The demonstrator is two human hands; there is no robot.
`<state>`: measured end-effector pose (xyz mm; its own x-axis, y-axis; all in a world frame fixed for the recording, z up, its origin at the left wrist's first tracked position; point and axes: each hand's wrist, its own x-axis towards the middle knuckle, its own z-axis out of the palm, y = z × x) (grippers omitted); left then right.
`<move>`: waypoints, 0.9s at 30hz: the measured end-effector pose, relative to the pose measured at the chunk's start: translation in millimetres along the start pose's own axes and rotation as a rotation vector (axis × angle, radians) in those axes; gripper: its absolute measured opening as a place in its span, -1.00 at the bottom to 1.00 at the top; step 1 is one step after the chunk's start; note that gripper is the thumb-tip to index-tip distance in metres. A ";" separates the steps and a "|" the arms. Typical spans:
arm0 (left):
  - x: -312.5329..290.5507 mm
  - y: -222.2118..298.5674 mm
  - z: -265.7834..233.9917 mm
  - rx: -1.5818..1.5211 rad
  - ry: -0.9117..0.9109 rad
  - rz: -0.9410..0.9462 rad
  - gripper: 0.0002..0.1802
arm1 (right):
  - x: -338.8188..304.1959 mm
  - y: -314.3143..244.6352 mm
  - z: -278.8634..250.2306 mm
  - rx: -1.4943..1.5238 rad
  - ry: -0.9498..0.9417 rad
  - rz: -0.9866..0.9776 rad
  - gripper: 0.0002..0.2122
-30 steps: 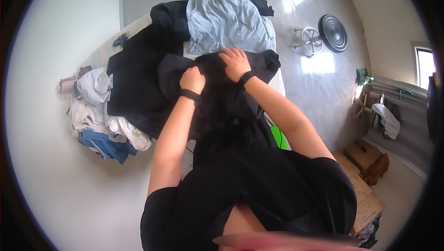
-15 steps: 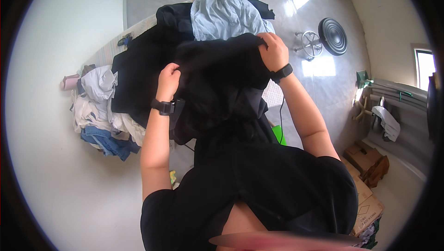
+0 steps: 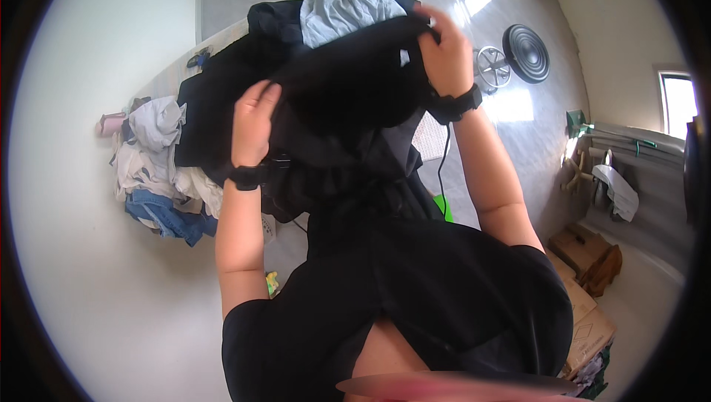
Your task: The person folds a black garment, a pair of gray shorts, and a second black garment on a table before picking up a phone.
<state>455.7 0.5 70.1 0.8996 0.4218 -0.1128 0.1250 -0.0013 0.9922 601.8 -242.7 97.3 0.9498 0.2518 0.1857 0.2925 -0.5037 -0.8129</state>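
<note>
A black garment (image 3: 348, 76) is stretched between my hands, its upper edge taut and slanting up to the right. A small white tag shows near its right end; the cut of the garment cannot be made out. My left hand (image 3: 253, 122) pinches the left end of that edge. The right end is gripped by my right hand (image 3: 446, 54), slightly blurred and higher up. Beyond the garment lie light blue shorts (image 3: 348, 11) with a gathered waistband, partly covered by it. More black clothing (image 3: 211, 98) spreads beneath and to the left.
White clothes (image 3: 152, 135) and blue denim (image 3: 167, 217) are heaped at the left beside a pink mug (image 3: 112, 124). A round black stool (image 3: 526, 54) stands at the far right. Cardboard boxes (image 3: 589, 328) sit at the lower right. A dark cable (image 3: 442, 165) hangs near my right forearm.
Both hands have risen away from me, still gripping the black garment. They are slightly farther apart, and the garment now covers more of the light blue shorts. Its white tag has come into sight.
</note>
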 end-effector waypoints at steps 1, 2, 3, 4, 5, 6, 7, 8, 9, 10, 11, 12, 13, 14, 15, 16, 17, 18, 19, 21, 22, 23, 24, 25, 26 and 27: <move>-2.7 15.4 4.2 -0.222 0.038 -0.008 -0.69 | 3.8 -11.4 -1.6 0.060 0.140 -0.074 -0.74; 1.9 21.4 3.7 -0.298 0.069 -0.023 -0.65 | 7.7 -24.4 -3.0 0.120 0.280 -0.149 -0.72; 5.4 35.4 7.9 -0.366 0.086 0.006 -0.64 | 11.7 -42.2 -2.0 0.145 0.275 -0.136 -0.69; 15.3 40.4 9.4 -0.422 0.085 0.027 -0.61 | 16.1 -53.9 0.1 0.333 0.252 -0.042 -0.69; 27.3 43.5 10.8 -0.478 0.084 0.049 -0.58 | 22.6 -62.4 7.9 0.521 0.225 0.052 -0.68; 36.4 49.6 19.3 -0.516 0.028 0.180 -0.54 | 30.9 -67.1 35.7 0.816 0.309 -0.114 -0.68; 48.5 52.3 29.8 -0.558 -0.037 0.310 -0.48 | 40.6 -63.0 58.8 1.101 0.397 -0.288 -0.66; 61.6 36.5 23.4 -0.442 0.060 0.321 -0.39 | 44.8 -52.1 54.8 0.663 0.357 -0.280 -0.69; 64.5 25.0 19.0 -0.356 0.153 0.294 -0.38 | 41.1 -38.6 54.6 0.665 0.353 -0.282 -0.69; 63.1 12.2 16.1 -0.318 0.187 0.233 -0.39 | 37.1 -17.6 58.3 0.511 0.229 -0.325 -0.71; 59.0 -2.6 14.2 -0.280 0.218 0.170 -0.41 | 33.0 6.9 60.5 0.354 0.106 -0.362 -0.72; 50.1 -19.8 10.8 -0.251 0.186 0.141 -0.41 | 22.4 31.6 57.8 0.265 0.055 -0.322 -0.73; 38.9 -41.4 1.7 -0.163 0.206 0.112 -0.47 | 6.3 53.1 54.3 0.185 -0.005 -0.286 -0.75; 22.7 -56.3 -3.0 -0.110 0.179 0.057 -0.53 | -10.3 80.1 50.0 0.087 -0.097 -0.138 -0.75; 7.2 -83.2 -12.5 -0.061 0.155 0.025 -0.54 | -27.4 104.6 47.3 -0.009 -0.192 0.003 -0.75; -9.8 -96.5 -14.4 0.057 0.131 -0.052 -0.53 | -46.5 130.5 45.5 -0.089 -0.255 0.115 -0.71; -25.4 -120.6 -21.0 0.141 0.114 -0.107 -0.52 | -66.4 149.9 44.1 -0.168 -0.316 0.227 -0.66; -42.9 -149.2 -30.2 0.267 0.101 -0.189 -0.51 | -84.5 161.2 44.1 -0.247 -0.415 0.322 -0.57; -56.8 -155.9 -27.2 0.387 0.041 -0.257 -0.51 | -102.2 171.4 43.8 -0.330 -0.505 0.428 -0.48; -82.6 -173.8 -25.5 0.665 -0.077 -0.246 -0.47 | -127.5 180.6 47.2 -0.334 -0.767 0.547 -0.37; -92.6 -176.5 -21.7 0.791 -0.104 -0.244 -0.43 | -139.8 180.5 51.5 -0.353 -0.755 0.537 -0.38; -101.1 -180.3 -15.9 0.916 -0.131 -0.241 -0.40 | -151.0 179.7 58.7 -0.372 -0.742 0.527 -0.39; -106.6 -184.4 -11.6 1.020 -0.135 -0.293 -0.31 | -160.8 183.5 67.6 -0.412 -0.692 0.497 -0.43; -105.8 -178.5 -5.0 1.019 -0.146 -0.293 -0.31 | -166.2 192.2 72.5 -0.413 -0.690 0.507 -0.43; -103.3 -172.2 0.6 1.123 -0.105 -0.365 -0.27 | -169.1 201.8 76.7 -0.335 -0.701 0.542 -0.46; -102.5 -168.1 2.7 1.226 -0.052 -0.441 -0.23 | -169.8 202.1 79.5 -0.254 -0.719 0.569 -0.48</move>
<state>343.6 -44.9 -85.3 0.6964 0.5641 -0.4438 0.6857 -0.7054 0.1793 490.7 -321.5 -142.4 0.6860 0.3192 -0.6539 -0.0966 -0.8508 -0.5165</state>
